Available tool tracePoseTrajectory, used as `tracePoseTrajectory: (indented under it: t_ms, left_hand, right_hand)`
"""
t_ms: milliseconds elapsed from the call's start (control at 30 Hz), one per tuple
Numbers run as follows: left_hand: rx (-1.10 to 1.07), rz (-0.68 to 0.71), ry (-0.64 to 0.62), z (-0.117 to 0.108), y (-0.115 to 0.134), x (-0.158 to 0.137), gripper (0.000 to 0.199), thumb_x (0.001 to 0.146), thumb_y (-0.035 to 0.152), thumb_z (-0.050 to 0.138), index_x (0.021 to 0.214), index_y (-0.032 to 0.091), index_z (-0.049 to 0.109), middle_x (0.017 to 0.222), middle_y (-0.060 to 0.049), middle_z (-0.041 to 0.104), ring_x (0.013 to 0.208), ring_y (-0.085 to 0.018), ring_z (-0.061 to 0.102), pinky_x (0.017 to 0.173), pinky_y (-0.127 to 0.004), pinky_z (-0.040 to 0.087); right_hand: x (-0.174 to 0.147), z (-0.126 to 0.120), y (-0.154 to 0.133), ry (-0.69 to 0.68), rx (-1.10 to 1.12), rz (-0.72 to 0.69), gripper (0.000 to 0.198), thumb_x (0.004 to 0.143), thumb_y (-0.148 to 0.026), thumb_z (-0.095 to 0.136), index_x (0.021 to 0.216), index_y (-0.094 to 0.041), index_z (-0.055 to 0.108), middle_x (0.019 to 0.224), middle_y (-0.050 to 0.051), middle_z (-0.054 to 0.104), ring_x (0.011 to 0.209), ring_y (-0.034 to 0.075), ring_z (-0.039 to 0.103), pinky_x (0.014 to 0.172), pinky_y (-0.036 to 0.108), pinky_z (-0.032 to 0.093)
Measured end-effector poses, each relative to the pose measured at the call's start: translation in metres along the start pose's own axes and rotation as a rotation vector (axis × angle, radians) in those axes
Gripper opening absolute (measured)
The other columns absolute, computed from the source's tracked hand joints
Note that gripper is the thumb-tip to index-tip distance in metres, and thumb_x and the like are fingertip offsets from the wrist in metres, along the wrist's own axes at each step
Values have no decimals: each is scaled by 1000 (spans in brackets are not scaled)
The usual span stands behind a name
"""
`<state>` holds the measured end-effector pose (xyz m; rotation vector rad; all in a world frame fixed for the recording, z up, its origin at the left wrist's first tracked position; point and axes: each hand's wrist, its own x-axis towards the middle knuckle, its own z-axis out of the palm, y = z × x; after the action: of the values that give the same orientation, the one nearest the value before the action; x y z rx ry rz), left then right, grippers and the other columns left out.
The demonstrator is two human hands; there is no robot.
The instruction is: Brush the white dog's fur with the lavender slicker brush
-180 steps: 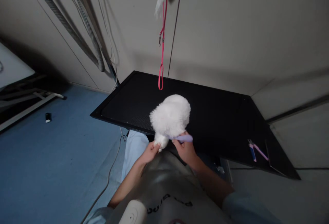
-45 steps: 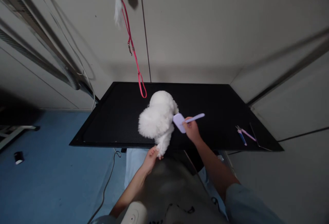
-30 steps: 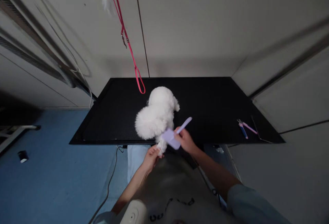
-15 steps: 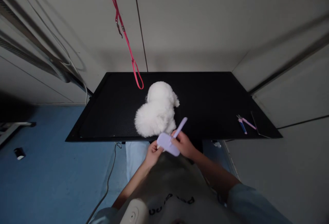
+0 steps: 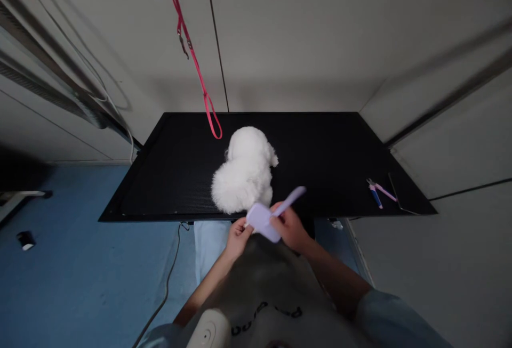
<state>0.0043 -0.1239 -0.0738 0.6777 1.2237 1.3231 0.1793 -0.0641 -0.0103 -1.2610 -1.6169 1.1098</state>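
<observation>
A fluffy white dog [image 5: 245,169] is on the black grooming table [image 5: 320,161], near its front edge, with its back to me. My right hand [image 5: 292,231] is closed around a lilac slicker brush [image 5: 262,220]. The brush's handle points up and to the right, and its flat back faces me. Close by on the left, my left hand [image 5: 239,236] pinches some white fur at the dog's rear end. The brush head overlaps this spot, so its bristles and most of the held part are hidden.
A pink leash [image 5: 208,108] hangs over the table's back left. Nail clippers [image 5: 376,192] with blue and pink handles lie at the right, beside a dark flat object [image 5: 406,193]. A cable [image 5: 170,278] runs along the blue floor. A white device [image 5: 210,329] sits at my chest.
The brush has shifted slightly right, and its handle has swung lower and further right, blurred by motion. My left hand keeps its pinch. The dog looks almost unmoved.
</observation>
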Motion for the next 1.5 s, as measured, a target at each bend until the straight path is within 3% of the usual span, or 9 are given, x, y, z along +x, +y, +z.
tracePoseTrajectory:
  t_ms: [200, 300, 467, 600, 733, 867, 967, 1133, 1500]
  left_hand:
    - [-7, -9, 1, 4, 2, -3, 43, 62, 54, 77, 76, 15, 68, 60, 0, 62, 55, -11, 49, 58, -24, 37]
    - [-19, 15, -11, 4, 2, -4, 42, 63, 55, 76, 69, 15, 64, 56, 1, 59, 54, -11, 46, 57, -23, 35]
    - [-20, 14, 1, 5, 1, -7, 44, 64, 56, 76, 75, 14, 66, 58, 1, 60, 54, -11, 46, 58, -24, 35]
    - [-60, 9, 0, 5, -1, -9, 43, 63, 54, 78, 77, 14, 66, 60, 2, 59, 56, -11, 46, 59, -23, 35]
    - [-73, 1, 10, 6, -1, -9, 43, 63, 53, 79, 78, 14, 66, 61, 1, 60, 56, -11, 47, 60, -24, 35]
    - [-83, 1, 23, 8, -1, -10, 47, 56, 51, 83, 80, 14, 67, 64, 0, 64, 59, -12, 50, 62, -24, 38]
    - [-86, 3, 57, 10, -3, -10, 48, 58, 51, 82, 86, 14, 69, 70, -1, 67, 61, -12, 53, 65, -24, 41]
    - [-134, 11, 60, 10, -12, -8, 49, 55, 47, 85, 89, 15, 69, 80, -3, 71, 71, -15, 59, 71, -25, 44]
    - [-229, -27, 8, 12, -21, -6, 44, 63, 43, 82, 93, 14, 69, 78, -2, 69, 63, -10, 53, 66, -23, 40]
  right_hand:
    - [4, -8, 5, 259, -67, -90, 19, 77, -33, 61, 92, -22, 56, 94, 8, 64, 89, 24, 60, 78, 36, 51]
    - [3, -8, 8, -30, 7, -29, 19, 79, -35, 60, 93, -22, 57, 83, 4, 64, 76, 21, 61, 68, 33, 51]
    - [5, -7, 6, 237, -80, -38, 20, 77, -34, 61, 92, -21, 57, 87, 6, 64, 81, 22, 60, 73, 34, 50]
    - [3, -4, 2, -27, -42, -27, 17, 79, -33, 59, 92, -22, 57, 80, 3, 64, 73, 20, 60, 67, 31, 50]
    - [3, -5, 1, 207, -129, -46, 18, 78, -33, 60, 92, -21, 58, 83, 5, 63, 76, 21, 59, 69, 32, 49]
    - [1, -4, -1, -97, -66, -21, 16, 78, -31, 59, 91, -21, 59, 78, 2, 65, 69, 19, 60, 65, 30, 49]
    - [2, -4, -5, 137, -155, -12, 16, 78, -30, 58, 91, -20, 58, 82, 4, 65, 75, 20, 61, 69, 30, 49]
    - [-1, -1, -9, -101, -126, 4, 15, 79, -30, 57, 90, -20, 58, 77, 2, 65, 69, 18, 61, 64, 28, 48]
    - [3, -2, 3, 149, -220, 9, 20, 80, -34, 56, 93, -19, 56, 86, 6, 65, 80, 21, 62, 73, 32, 49]
